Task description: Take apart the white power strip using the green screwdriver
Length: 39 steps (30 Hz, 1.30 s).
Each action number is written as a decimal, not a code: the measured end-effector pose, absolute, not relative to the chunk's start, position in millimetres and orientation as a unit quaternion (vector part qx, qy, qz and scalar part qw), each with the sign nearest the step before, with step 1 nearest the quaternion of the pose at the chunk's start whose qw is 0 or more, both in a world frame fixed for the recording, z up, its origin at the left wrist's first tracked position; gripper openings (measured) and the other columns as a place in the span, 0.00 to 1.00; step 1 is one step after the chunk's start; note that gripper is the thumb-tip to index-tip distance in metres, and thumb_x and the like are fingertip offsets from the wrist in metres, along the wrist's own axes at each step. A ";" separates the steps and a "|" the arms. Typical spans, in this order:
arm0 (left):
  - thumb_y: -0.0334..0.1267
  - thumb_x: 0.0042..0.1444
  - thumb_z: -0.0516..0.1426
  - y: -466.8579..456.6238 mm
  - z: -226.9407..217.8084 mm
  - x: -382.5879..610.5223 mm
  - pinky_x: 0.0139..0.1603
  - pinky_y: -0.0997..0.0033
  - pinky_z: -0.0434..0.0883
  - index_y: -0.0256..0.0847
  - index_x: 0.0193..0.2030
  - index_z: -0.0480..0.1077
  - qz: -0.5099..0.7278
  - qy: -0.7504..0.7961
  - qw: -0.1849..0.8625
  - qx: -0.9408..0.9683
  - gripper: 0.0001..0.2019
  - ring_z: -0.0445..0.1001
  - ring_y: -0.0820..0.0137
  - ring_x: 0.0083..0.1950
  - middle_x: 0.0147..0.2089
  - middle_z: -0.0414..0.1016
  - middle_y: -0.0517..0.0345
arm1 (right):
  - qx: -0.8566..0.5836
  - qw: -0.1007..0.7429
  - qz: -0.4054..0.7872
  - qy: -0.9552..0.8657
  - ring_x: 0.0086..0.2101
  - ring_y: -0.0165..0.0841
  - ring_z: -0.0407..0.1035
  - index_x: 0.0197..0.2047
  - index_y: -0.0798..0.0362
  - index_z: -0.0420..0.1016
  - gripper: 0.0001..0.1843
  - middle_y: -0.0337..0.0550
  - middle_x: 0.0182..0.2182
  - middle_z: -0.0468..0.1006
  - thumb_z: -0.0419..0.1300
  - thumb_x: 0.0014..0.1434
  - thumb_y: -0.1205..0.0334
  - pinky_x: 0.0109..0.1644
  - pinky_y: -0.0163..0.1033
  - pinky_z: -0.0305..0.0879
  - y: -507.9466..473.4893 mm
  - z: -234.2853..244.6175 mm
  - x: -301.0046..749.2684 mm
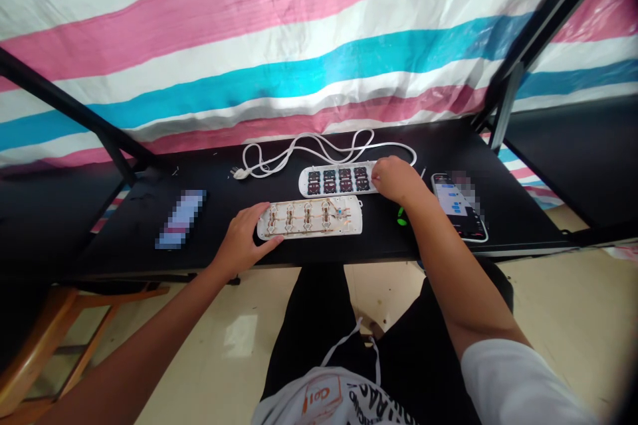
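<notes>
An opened white power strip lies in two halves on the black table (379,239). The nearer half (310,218) shows copper contacts and wiring. My left hand (242,239) grips its left end, thumb along the front edge. The farther half (339,180) shows dark socket inserts. My right hand (396,179) rests closed on the right end of that half. The white cord (309,149) of the strip coils behind it.
A phone (458,206) with a lit screen lies right of my right arm, and a green-handled tool (401,216) pokes out beside the wrist. A second phone (180,218) lies to the left. A striped tarp hangs behind; black frame bars slant at both sides. A wooden chair stands lower left.
</notes>
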<state>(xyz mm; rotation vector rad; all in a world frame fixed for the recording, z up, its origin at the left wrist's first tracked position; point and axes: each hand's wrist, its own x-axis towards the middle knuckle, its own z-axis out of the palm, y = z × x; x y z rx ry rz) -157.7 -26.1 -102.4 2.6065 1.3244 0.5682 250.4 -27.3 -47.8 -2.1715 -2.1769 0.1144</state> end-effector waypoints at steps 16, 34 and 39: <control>0.57 0.64 0.62 -25.8 -101.5 -157.6 0.71 0.40 0.67 0.44 0.73 0.62 0.186 0.445 0.084 0.872 0.36 0.70 0.45 0.70 0.71 0.71 0.41 | -0.704 0.061 0.060 -0.705 0.49 0.47 0.77 0.52 0.56 0.86 0.16 0.59 0.46 0.84 0.57 0.68 0.67 0.52 0.43 0.70 -23.7 -53.6 257.7; 0.57 0.64 0.62 -26.8 -100.5 -158.2 0.72 0.41 0.66 0.43 0.73 0.62 0.185 0.452 0.093 0.868 0.36 0.69 0.46 0.71 0.71 0.70 0.41 | -0.678 0.329 0.084 -0.652 0.38 0.34 0.77 0.45 0.54 0.81 0.12 0.45 0.40 0.85 0.59 0.70 0.57 0.47 0.37 0.70 -55.8 -45.0 286.5; 0.57 0.64 0.62 -26.2 -99.7 -157.3 0.72 0.41 0.67 0.43 0.72 0.62 0.190 0.453 0.091 0.866 0.35 0.70 0.47 0.70 0.71 0.71 0.41 | -0.715 0.374 0.091 -0.583 0.27 0.32 0.68 0.32 0.50 0.77 0.18 0.39 0.27 0.78 0.59 0.69 0.48 0.37 0.38 0.62 -102.5 -32.1 317.1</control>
